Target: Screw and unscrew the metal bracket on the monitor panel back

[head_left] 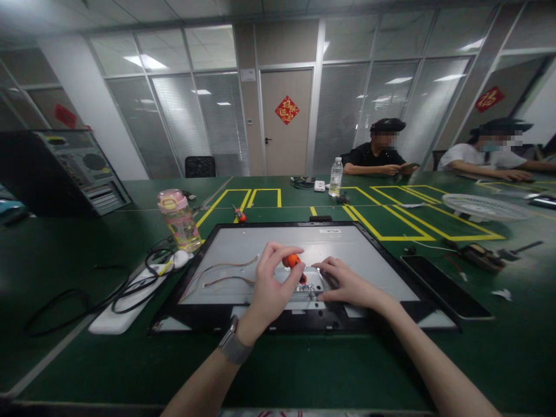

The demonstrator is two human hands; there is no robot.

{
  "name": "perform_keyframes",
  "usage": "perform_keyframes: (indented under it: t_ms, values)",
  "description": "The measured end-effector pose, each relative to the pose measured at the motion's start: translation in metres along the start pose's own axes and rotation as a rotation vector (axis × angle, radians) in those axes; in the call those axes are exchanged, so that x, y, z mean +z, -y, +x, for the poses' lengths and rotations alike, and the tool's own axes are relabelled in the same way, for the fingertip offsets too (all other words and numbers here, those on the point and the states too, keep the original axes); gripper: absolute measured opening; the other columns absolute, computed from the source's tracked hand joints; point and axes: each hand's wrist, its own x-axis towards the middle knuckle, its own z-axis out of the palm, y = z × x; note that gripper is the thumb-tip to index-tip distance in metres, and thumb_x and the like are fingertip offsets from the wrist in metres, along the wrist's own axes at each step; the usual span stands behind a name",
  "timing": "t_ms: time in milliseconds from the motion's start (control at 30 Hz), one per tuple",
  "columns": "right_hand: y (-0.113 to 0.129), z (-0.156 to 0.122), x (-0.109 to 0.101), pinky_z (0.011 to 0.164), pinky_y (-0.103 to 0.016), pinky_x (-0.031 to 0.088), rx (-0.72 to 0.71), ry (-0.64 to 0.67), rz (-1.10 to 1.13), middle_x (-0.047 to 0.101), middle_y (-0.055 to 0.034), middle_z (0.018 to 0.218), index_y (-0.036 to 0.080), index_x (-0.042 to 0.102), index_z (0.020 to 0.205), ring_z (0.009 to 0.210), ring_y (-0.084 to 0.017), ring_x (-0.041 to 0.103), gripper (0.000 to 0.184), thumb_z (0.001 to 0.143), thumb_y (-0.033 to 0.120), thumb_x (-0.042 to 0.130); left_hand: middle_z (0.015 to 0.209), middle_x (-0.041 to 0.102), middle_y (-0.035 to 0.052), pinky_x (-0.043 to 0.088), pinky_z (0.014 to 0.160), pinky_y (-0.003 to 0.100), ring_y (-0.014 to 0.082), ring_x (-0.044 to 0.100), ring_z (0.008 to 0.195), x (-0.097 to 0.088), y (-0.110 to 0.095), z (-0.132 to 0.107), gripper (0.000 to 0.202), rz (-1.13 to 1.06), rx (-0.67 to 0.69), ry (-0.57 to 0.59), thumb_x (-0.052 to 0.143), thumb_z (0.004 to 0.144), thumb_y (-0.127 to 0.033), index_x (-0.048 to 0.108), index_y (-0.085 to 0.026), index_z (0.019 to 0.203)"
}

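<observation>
while right hand [347,285] lies open on the panel [377,255], left hand [270,285] pinches orange screwdriver [292,260]

Dim room, ceiling panel lights overhead, soft shadows, wide-angle bending at edges, slight blur throughout

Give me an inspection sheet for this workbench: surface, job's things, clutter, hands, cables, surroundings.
Surface: green table with yellow marked lines.
Job's things: monitor panel lying flat; orange-handled screwdriver upright over its near middle.
Clutter: pink-lidded bottle, water bottle, red-handled screwdriver, dark flat slab, white fan grille.
Hands: left hand grips the screwdriver handle; right hand rests open on the panel.
Cables: black cables looped over a white strip left of the panel; thin wires across the panel.
Surroundings: computer case at left; person in black and person in white seated opposite; door, blinds behind glass.
</observation>
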Motion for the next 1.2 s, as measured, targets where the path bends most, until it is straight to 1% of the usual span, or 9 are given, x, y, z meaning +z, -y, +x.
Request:
perform_keyframes:
  t_ms: [133, 233, 400, 567, 633, 700, 867, 1067, 1200]
  values:
    - [0.0004, -0.0005, 0.0002, 0.100, -0.041, 0.043, -0.004, -0.004, -0.002, 0.052, -0.0077, 0.119, 0.025, 0.056, 0.131, 0.113, -0.029, 0.051, 0.067, 0.071, 0.041, 0.080, 0.073, 0.053, -0.0014, 0.043, 0.067, 0.026, 0.0138, 0.052, 0.069, 0.0016, 0.0023, -0.0003, 0.011, 0.052, -0.042, -0.081, 0.072, 0.079, -0.021, 0.065, -0.019, 0.087]
    - [0.0023, -0.0011, -0.0002, 0.100, -0.041, 0.043, 0.007, 0.001, -0.004, 0.052, -0.0082, 0.118, 0.024, 0.056, 0.131, 0.112, -0.030, 0.051, 0.067, 0.071, 0.041, 0.080, 0.074, 0.054, -0.0014, 0.043, 0.067, 0.026, 0.0136, 0.053, 0.068, 0.0016, 0.0033, -0.0005, 0.012, 0.043, -0.051, -0.091, 0.074, 0.078, -0.023, 0.064, -0.019, 0.085]
    - [0.0046, -0.0015, -0.0015, 0.099, -0.041, 0.043, 0.015, 0.004, 0.009, 0.052, -0.0084, 0.119, 0.023, 0.056, 0.131, 0.113, -0.030, 0.051, 0.067, 0.071, 0.040, 0.080, 0.081, 0.054, 0.0009, 0.045, 0.074, 0.028, 0.0154, 0.055, 0.077, 0.0016, 0.0018, -0.0001, 0.011, 0.027, -0.031, -0.050, 0.066, 0.084, -0.019, 0.066, -0.019, 0.095]
    - [0.0037, -0.0014, -0.0016, 0.099, -0.041, 0.043, 0.005, 0.000, 0.009, 0.052, -0.0077, 0.118, 0.024, 0.056, 0.131, 0.111, -0.029, 0.051, 0.066, 0.071, 0.040, 0.080, 0.103, 0.058, 0.0069, 0.046, 0.085, 0.032, 0.0193, 0.057, 0.096, -0.0019, 0.0003, -0.0009, 0.025, -0.071, -0.050, 0.050, 0.049, 0.094, -0.019, 0.063, -0.021, 0.115]
    - [0.0031, -0.0012, -0.0011, 0.099, -0.040, 0.043, -0.004, 0.000, 0.004, 0.052, -0.0078, 0.117, 0.024, 0.056, 0.131, 0.110, -0.029, 0.051, 0.066, 0.071, 0.040, 0.079, 0.106, 0.059, 0.0072, 0.045, 0.089, 0.033, 0.0199, 0.057, 0.100, -0.0033, 0.0003, -0.0010, 0.028, -0.098, -0.057, 0.074, 0.045, 0.096, -0.019, 0.063, -0.022, 0.117]
    - [0.0024, -0.0011, -0.0005, 0.098, -0.040, 0.043, -0.004, 0.000, 0.005, 0.052, -0.0080, 0.117, 0.024, 0.056, 0.131, 0.110, -0.029, 0.051, 0.066, 0.071, 0.040, 0.080, 0.104, 0.058, 0.0057, 0.045, 0.089, 0.032, 0.0190, 0.057, 0.098, -0.0035, 0.0010, -0.0010, 0.025, -0.081, -0.044, 0.050, 0.049, 0.095, -0.021, 0.067, -0.023, 0.112]
    - [0.0001, -0.0006, 0.0008, 0.099, -0.042, 0.043, -0.010, -0.005, 0.003, 0.052, -0.0084, 0.119, 0.023, 0.055, 0.132, 0.111, -0.029, 0.051, 0.068, 0.071, 0.041, 0.080, 0.086, 0.054, 0.0018, 0.046, 0.076, 0.028, 0.0151, 0.055, 0.081, -0.0009, 0.0027, 0.0003, 0.013, -0.049, -0.005, -0.013, 0.062, 0.090, -0.026, 0.072, -0.023, 0.097]
    - [0.0017, -0.0009, -0.0002, 0.102, -0.042, 0.041, 0.010, 0.007, -0.007, 0.051, -0.0095, 0.121, 0.022, 0.054, 0.133, 0.115, -0.030, 0.050, 0.068, 0.072, 0.040, 0.079, 0.097, 0.063, 0.0057, 0.047, 0.084, 0.031, 0.0175, 0.060, 0.091, -0.0031, -0.0008, 0.0010, 0.026, -0.143, -0.109, 0.055, 0.045, 0.098, -0.024, 0.066, -0.021, 0.114]
    - [0.0045, -0.0015, -0.0016, 0.103, -0.043, 0.041, 0.022, 0.019, -0.006, 0.051, -0.0104, 0.122, 0.021, 0.054, 0.133, 0.116, -0.031, 0.050, 0.068, 0.072, 0.040, 0.079, 0.101, 0.065, 0.0075, 0.047, 0.087, 0.033, 0.0198, 0.061, 0.095, -0.0042, 0.0003, -0.0005, 0.029, -0.181, -0.135, 0.069, 0.044, 0.097, -0.025, 0.064, -0.019, 0.118]
